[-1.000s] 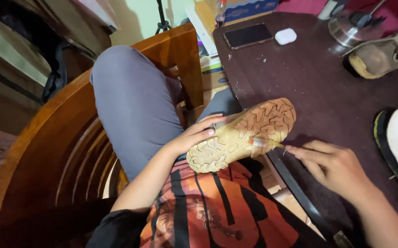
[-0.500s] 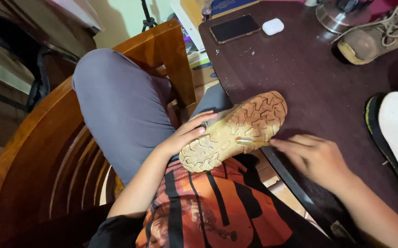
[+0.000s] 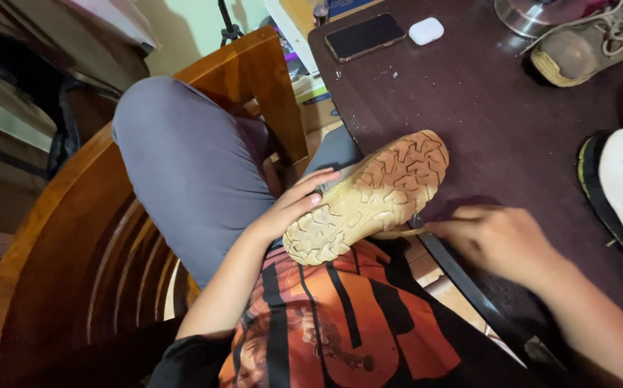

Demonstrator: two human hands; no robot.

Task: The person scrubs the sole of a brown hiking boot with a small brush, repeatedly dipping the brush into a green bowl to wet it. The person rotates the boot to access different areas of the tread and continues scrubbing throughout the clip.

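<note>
Shoe (image 3: 369, 197) against left fingers (image 3: 310, 195), seemingly.

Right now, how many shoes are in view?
2, maybe more out of frame. A tan shoe, rubber sole up, is held at the table edge by the left hand; a tan laced shoe lies at the table's far right corner.

A dark brown table (image 3: 469, 93) fills the right side, its top speckled with pale crumbs. To the left curves a glossy wooden chair (image 3: 60, 237) — warm, reddish, catching the light. Behind it stands a pale green wall (image 3: 189, 29), with dim furniture in shadow.
</note>
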